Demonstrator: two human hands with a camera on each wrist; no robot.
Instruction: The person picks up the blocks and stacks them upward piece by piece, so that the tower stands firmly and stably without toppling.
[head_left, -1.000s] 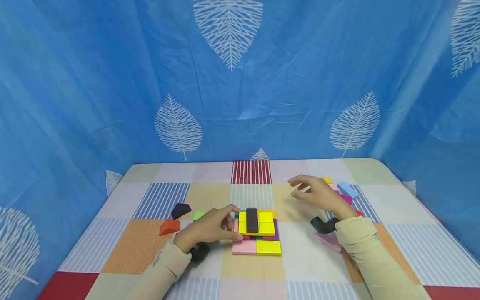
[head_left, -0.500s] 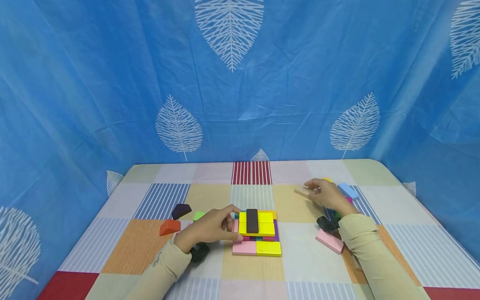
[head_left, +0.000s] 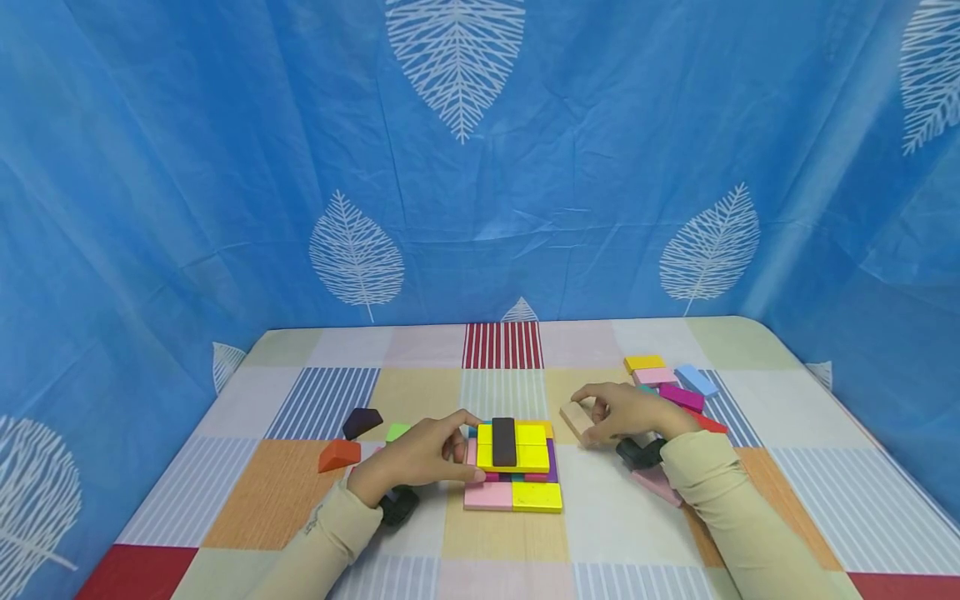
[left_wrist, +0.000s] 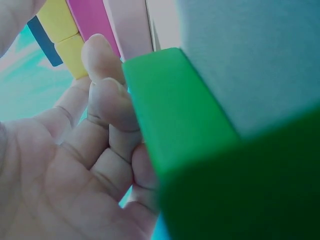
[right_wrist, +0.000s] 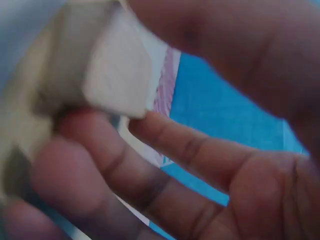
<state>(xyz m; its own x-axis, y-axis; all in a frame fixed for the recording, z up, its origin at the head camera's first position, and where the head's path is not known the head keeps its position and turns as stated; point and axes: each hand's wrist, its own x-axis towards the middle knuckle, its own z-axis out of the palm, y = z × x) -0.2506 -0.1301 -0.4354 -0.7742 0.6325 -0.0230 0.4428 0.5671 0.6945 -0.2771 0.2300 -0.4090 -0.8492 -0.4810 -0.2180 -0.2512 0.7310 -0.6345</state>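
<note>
A low stack of coloured wooden blocks (head_left: 536, 497) stands in the middle of the table, with yellow blocks (head_left: 532, 458) on its upper layer and a dark block (head_left: 504, 442) lying across them. At its left side, my left hand (head_left: 423, 450) holds the upper layer between thumb and index finger, the other fingers curled. To the right of the stack and apart from it, my right hand (head_left: 626, 412) pinches a plain wooden block (head_left: 574, 421). In the right wrist view the plain block (right_wrist: 117, 65) appears close up and blurred, between thumb and fingers.
A black block (head_left: 362, 422), an orange block (head_left: 340, 454) and a green block (left_wrist: 170, 110) lie left of the stack. Right of it are a yellow block (head_left: 643, 363), a light blue block (head_left: 696, 381), a magenta block (head_left: 681, 397) and a pink block (head_left: 657, 483) partly covered by the wrist.
My right hand, seen without a block at first, took up the plain wooden block and has carried it left and nearer, towards the stack. My left hand has stayed in place.
</note>
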